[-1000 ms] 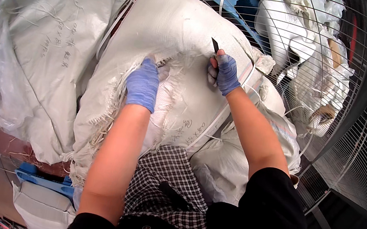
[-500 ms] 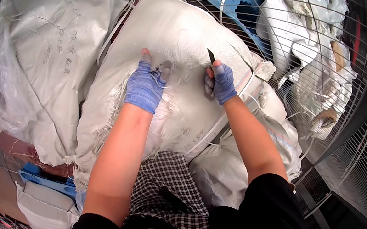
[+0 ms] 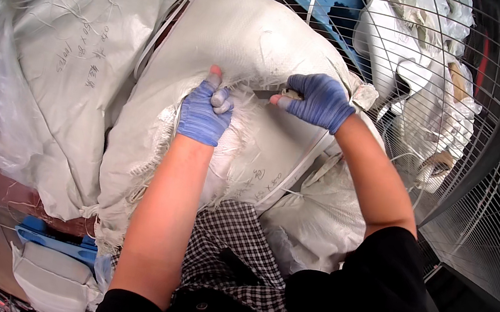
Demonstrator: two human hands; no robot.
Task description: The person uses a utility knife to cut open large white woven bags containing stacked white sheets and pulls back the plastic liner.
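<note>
A large stuffed white woven sack (image 3: pixel 238 28) lies in front of me. Its side has a frayed gap, with white stuff showing inside. My left hand (image 3: pixel 207 112), in a blue-and-grey glove, is closed at the gap, fingers curled on the sack's edge and thumb pointing up. Across the gap, my right hand (image 3: pixel 322 102), gloved alike, is closed round a small knife (image 3: pixel 291 93). Most of the knife is hidden by the fingers, and its dark blade cannot be made out now. Between the hands runs a dark slit with loose threads.
At the left lies another white sack (image 3: pixel 70 86) with handwriting and a clear plastic liner. A smaller tied sack (image 3: pixel 311 222) sits by my right forearm. Wire mesh (image 3: pixel 478 174) stands at the right, with white plastic pieces (image 3: pixel 389 34) behind it. A blue plastic piece (image 3: pixel 60 243) is at lower left.
My right hand has turned over, its blade no longer showing, and moved slightly right. My left fingers have curled in. A slit now shows in the sack between my hands.
</note>
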